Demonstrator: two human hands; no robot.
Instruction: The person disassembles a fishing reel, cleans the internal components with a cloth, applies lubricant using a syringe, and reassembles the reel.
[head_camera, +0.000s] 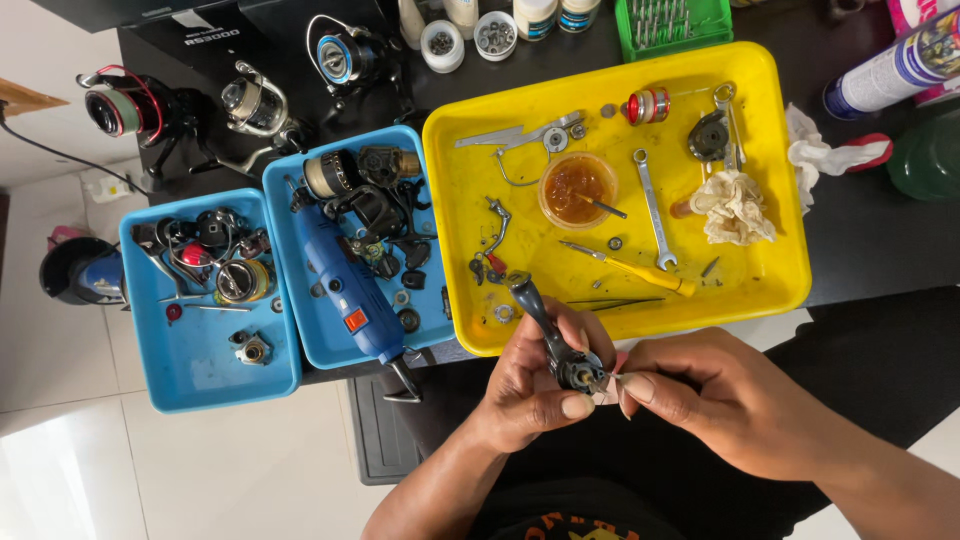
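Left hand (535, 385) has its grip wrapped round a dark metal reel handle arm (548, 330), steadying it low over the lap so the right hand (715, 395) can pinch a tiny piece at its end. Beyond sits the yellow plastic tray (770, 270) catching loose parts.

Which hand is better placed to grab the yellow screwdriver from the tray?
Probably the right hand. It sits nearer the yellow screwdriver in the yellow tray and only pinches a small piece, while the left hand grips the reel body.

My black table (880, 250) carries a yellow tray (770, 180), two blue trays (200, 370) (325, 345), three reels (125, 105) (255, 105) (345, 55), a green rack (672, 25) and a rag (830, 152).
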